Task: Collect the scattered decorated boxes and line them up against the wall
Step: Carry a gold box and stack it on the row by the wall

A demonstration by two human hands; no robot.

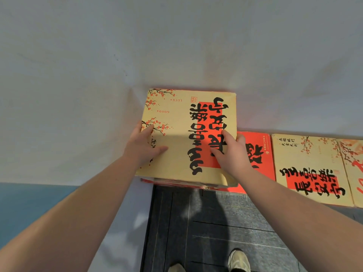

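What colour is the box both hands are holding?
The held box is tan with black lettering, a red panel and red blossoms; the head view shows it.

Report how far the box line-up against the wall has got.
Done: a red box, a cream box and another at the frame's right edge already stand in a row along the wall. In hand: the left hand and right hand grip a cream calligraphy box at the row's left end. Left: setting it down; any boxes still scattered are out of view.
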